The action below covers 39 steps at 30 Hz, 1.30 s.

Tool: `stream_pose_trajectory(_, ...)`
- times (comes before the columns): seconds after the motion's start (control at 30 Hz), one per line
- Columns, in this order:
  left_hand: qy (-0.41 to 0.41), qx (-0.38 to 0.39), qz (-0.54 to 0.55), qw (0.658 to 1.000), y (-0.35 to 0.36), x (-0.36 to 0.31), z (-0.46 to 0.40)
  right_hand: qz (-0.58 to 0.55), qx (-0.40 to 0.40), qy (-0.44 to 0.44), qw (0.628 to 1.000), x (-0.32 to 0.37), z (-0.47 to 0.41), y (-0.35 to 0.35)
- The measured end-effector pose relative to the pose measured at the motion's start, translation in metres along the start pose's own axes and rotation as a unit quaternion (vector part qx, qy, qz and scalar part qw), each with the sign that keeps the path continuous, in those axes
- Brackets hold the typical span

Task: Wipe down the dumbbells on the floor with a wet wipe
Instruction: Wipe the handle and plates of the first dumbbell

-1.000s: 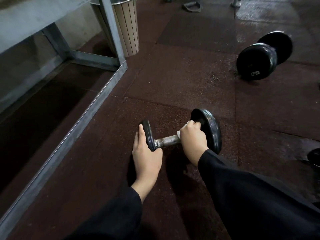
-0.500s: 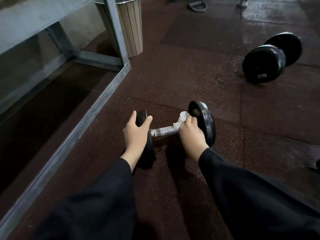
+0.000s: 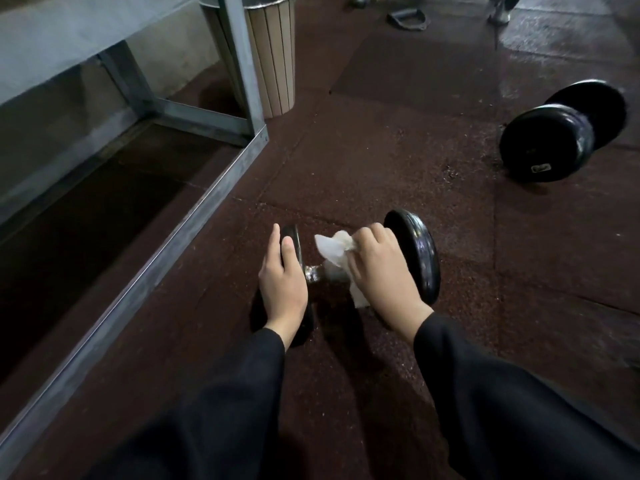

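Dumbbell (image 3: 414, 251) lies on the dark red rubber floor (image 3: 363, 174) between both hands, its chrome handle (image 3: 313, 273) running left to right. Left hand (image 3: 282, 282) rests over the left black plate (image 3: 291, 237), fingers straight along its rim and thumb on its inner face. Right hand (image 3: 381, 271) is curled around a crumpled white wet wipe (image 3: 332, 249) on the handle, just inside the right plate. A second, larger dumbbell (image 3: 554, 140) (well apart) sits toward the floor's far right, and a slatted bin (image 3: 273, 57) stands behind a grey metal frame (image 3: 156, 244).
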<state>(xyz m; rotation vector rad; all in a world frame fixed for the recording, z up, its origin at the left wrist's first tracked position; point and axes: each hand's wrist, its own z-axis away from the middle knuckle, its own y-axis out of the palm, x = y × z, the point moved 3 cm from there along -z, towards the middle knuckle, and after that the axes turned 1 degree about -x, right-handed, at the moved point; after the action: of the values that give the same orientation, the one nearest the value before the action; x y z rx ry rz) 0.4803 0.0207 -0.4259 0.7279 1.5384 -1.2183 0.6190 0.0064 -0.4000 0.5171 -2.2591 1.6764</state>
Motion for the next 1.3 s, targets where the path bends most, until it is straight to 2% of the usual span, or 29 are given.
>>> stream_pose_trajectory(0.13, 0.020, -0.001, -0.016, 1.000, -0.001, 0.000, 0.001, -0.082, 0.033, -0.058, 0.994, 0.017, -0.003, 0.012)
stream_pose_trajectory(0.27, 0.012, 0.000, -0.023, 1.000, 0.000, 0.001, -0.001, -0.137, 0.081, 0.020, 0.987, 0.009, -0.004, 0.027)
stream_pose_trajectory(0.33, 0.010, -0.003, -0.024, 1.000, 0.000, 0.002, -0.002, -0.114, 0.087, 0.016, 0.990, 0.008, -0.004, 0.033)
stream_pose_trajectory(0.53, 0.016, -0.006, -0.029, 0.999, 0.000, 0.003, 0.000, 0.021, 0.109, -0.123, 0.986, 0.022, -0.002, 0.049)
stream_pose_trajectory(0.73, 0.014, -0.003, -0.029, 0.999, 0.000, 0.003, -0.001, 0.082, 0.108, -0.155, 0.979, 0.020, 0.016, 0.050)
stream_pose_trajectory(0.9, 0.022, -0.006, -0.034, 0.999, 0.000, 0.003, 0.000, 0.128, 0.115, -0.097, 0.980, 0.029, 0.013, 0.044)
stream_pose_trajectory(1.03, 0.027, -0.006, -0.042, 0.999, -0.001, 0.003, 0.004, 0.116, 0.153, -0.120, 0.974, 0.030, 0.003, 0.045)
stream_pose_trajectory(1.3, 0.034, -0.004, -0.045, 0.998, -0.001, 0.003, 0.004, 0.123, 0.142, -0.106, 0.976, 0.030, 0.006, 0.040)
